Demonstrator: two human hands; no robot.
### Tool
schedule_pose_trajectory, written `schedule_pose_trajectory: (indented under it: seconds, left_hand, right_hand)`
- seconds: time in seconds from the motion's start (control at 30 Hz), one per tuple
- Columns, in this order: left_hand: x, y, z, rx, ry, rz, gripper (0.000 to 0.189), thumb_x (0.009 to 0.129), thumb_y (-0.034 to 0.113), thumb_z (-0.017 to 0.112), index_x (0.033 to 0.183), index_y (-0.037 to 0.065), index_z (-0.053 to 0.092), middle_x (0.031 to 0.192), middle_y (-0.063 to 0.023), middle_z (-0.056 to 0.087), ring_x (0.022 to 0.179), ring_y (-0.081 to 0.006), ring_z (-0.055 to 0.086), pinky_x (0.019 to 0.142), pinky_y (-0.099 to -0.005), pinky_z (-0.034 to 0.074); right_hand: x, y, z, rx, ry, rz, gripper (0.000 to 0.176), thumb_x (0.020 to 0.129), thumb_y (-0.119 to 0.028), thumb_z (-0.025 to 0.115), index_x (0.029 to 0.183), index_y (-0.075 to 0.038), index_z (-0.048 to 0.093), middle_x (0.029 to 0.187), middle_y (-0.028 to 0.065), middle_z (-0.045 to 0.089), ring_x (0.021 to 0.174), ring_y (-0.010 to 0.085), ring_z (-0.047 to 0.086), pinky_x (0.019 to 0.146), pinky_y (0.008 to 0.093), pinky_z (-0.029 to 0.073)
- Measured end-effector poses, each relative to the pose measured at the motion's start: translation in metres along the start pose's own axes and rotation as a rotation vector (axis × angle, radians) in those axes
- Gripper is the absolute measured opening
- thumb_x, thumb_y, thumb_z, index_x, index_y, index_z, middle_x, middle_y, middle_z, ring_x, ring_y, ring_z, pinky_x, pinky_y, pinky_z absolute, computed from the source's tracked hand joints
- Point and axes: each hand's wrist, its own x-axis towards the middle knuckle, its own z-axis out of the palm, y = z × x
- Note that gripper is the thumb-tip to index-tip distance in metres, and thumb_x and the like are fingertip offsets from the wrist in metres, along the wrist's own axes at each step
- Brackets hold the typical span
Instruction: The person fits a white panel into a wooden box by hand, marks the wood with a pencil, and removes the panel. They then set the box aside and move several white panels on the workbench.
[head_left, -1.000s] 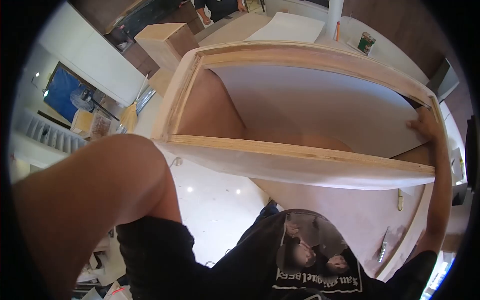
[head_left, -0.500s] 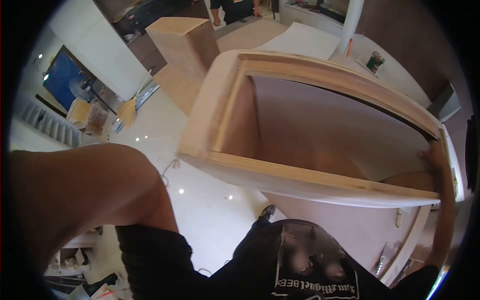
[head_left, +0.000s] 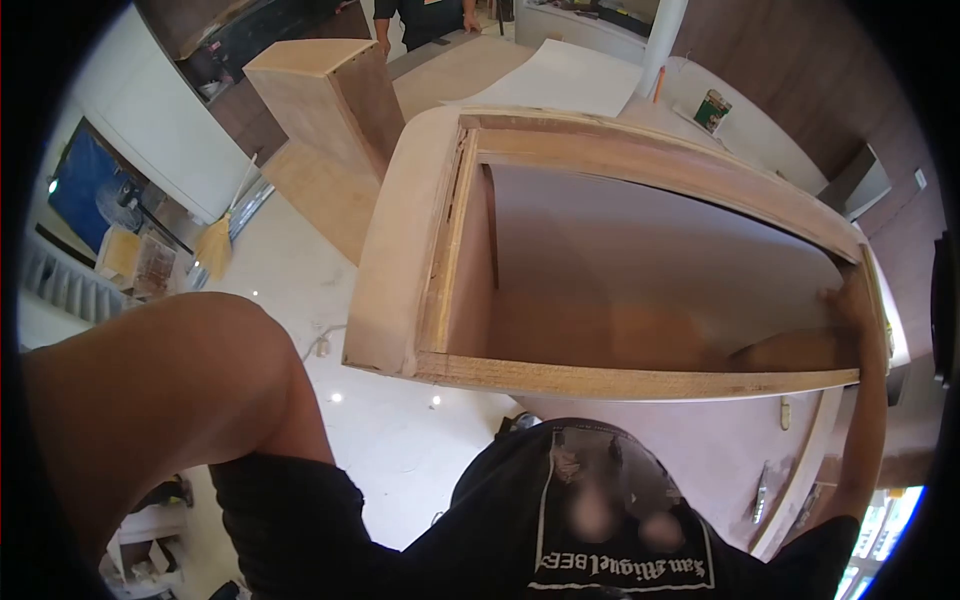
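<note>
A large wooden cabinet box [head_left: 400, 240] with rounded ends and a rectangular opening lies in front of me, tilted. Raw wood strips frame the opening, and the inside panel is pale grey. At the far right end, my right hand [head_left: 850, 296] reaches over the frame into the opening and grips that end; part of its fingers is in shadow. My left arm is bent, with the elbow large at the left, and its hand is out of view.
A tall plywood box [head_left: 320, 110] stands behind, near a white sheet [head_left: 560, 80] on a worktable. A green can [head_left: 712, 111] sits at the back right. Another person [head_left: 430, 20] stands at the far side. A broom [head_left: 215, 245] and a fan [head_left: 130, 200] are at the left.
The cabinet box has tilted, so its near frame edge lies more level and its front face shows less. My right hand stays at its right end. The background has shifted left.
</note>
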Motion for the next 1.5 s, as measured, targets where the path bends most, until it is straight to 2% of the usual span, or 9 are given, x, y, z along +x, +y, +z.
schedule_pose_trajectory:
  seconds: [0.07, 0.17, 0.33, 0.63, 0.73, 1.0, 1.17, 1.37, 1.5]
  left_hand:
    - [0.006, 0.002, 0.003, 0.007, -0.03, 0.006, 0.023, 0.091, 0.021, 0.06, 0.102, 0.001, 0.06, 0.086, -0.0115, 0.064, 0.074, -0.015, 0.061, 0.064, -0.0254, 0.05]
    - [0.002, 0.006, 0.005, 0.023, -0.008, 0.009, 0.022, 0.09, 0.02, 0.06, 0.1, 0.001, 0.061, 0.085, -0.0113, 0.064, 0.073, -0.0147, 0.061, 0.064, -0.0251, 0.05]
    - [0.007, 0.003, 0.011, 0.049, -0.014, -0.006, 0.02, 0.089, 0.018, 0.061, 0.098, 0.001, 0.062, 0.083, -0.011, 0.065, 0.071, -0.0142, 0.061, 0.062, -0.0247, 0.05]
    - [0.01, -0.026, 0.035, 0.045, -0.008, -0.068, 0.017, 0.088, 0.016, 0.063, 0.095, 0.0, 0.063, 0.079, -0.0105, 0.065, 0.067, -0.0133, 0.061, 0.059, -0.0239, 0.05]
    - [0.014, -0.043, 0.044, 0.071, -0.012, -0.114, 0.016, 0.088, 0.015, 0.064, 0.094, 0.0, 0.064, 0.078, -0.0103, 0.066, 0.065, -0.013, 0.061, 0.058, -0.0236, 0.05]
    - [0.029, -0.092, 0.098, 0.093, -0.102, -0.241, 0.014, 0.087, 0.013, 0.065, 0.09, 0.0, 0.065, 0.075, -0.0098, 0.066, 0.062, -0.0122, 0.062, 0.056, -0.0229, 0.049]
    - [0.036, -0.101, 0.15, 0.036, -0.206, -0.316, 0.012, 0.086, 0.012, 0.066, 0.088, 0.0, 0.066, 0.073, -0.0095, 0.067, 0.059, -0.0118, 0.062, 0.054, -0.0225, 0.049]
    - [0.008, -0.096, 0.217, -0.04, -0.462, -0.429, 0.011, 0.085, 0.01, 0.067, 0.086, 0.0, 0.067, 0.07, -0.0091, 0.067, 0.057, -0.0112, 0.062, 0.053, -0.022, 0.049]
    - [-0.014, -0.087, 0.235, 0.036, -0.762, -0.429, 0.012, 0.082, 0.007, 0.069, 0.072, 0.001, 0.065, 0.065, -0.0079, 0.065, 0.055, -0.0108, 0.06, 0.048, -0.0252, 0.044]
  right_hand:
    - [0.021, 0.017, 0.013, 0.175, -0.173, 0.251, 0.061, 0.069, -0.014, 0.081, 0.125, 0.001, 0.061, 0.123, 0.0257, 0.062, 0.125, 0.0358, 0.053, 0.109, 0.0408, 0.035]
    - [0.008, 0.018, 0.006, 0.066, -0.033, -0.043, 0.061, 0.067, -0.009, 0.08, 0.123, 0.003, 0.06, 0.132, 0.0238, 0.056, 0.127, 0.033, 0.05, 0.108, 0.0418, 0.037]
    - [0.018, 0.02, 0.007, 0.192, -0.172, 0.165, 0.067, 0.069, -0.009, 0.078, 0.131, 0.001, 0.055, 0.135, 0.0232, 0.054, 0.129, 0.036, 0.047, 0.109, 0.0408, 0.035]
    - [0.015, 0.036, 0.016, 0.203, -0.1, 0.073, 0.051, 0.072, -0.02, 0.079, 0.111, 0.006, 0.059, 0.096, 0.0215, 0.061, 0.092, 0.0363, 0.06, 0.085, 0.0421, 0.047]
    - [0.026, 0.081, 0.053, 0.174, 0.05, 0.072, 0.05, 0.074, -0.023, 0.079, 0.106, 0.007, 0.056, 0.097, 0.0229, 0.06, 0.094, 0.0361, 0.06, 0.085, 0.0411, 0.047]
    - [0.023, 0.066, 0.041, 0.263, -0.048, 0.139, 0.044, 0.079, -0.022, 0.075, 0.109, 0.005, 0.057, 0.105, 0.0232, 0.06, 0.103, 0.0344, 0.057, 0.092, 0.0419, 0.043]
    - [0.019, 0.047, 0.035, 0.243, 0.114, -0.17, 0.053, 0.081, -0.019, 0.07, 0.127, 0.002, 0.054, 0.118, 0.023, 0.06, 0.114, 0.0321, 0.055, 0.097, 0.0398, 0.041]
    - [0.029, 0.056, 0.034, 0.278, -0.146, 0.085, 0.055, 0.082, -0.02, 0.068, 0.13, 0.002, 0.054, 0.121, 0.0201, 0.062, 0.11, 0.0326, 0.058, 0.099, 0.039, 0.041]
    - [0.027, 0.057, 0.037, 0.316, -0.039, -0.061, 0.056, 0.082, -0.021, 0.069, 0.131, 0.002, 0.053, 0.116, 0.0184, 0.065, 0.105, 0.0312, 0.061, 0.094, 0.0382, 0.044]
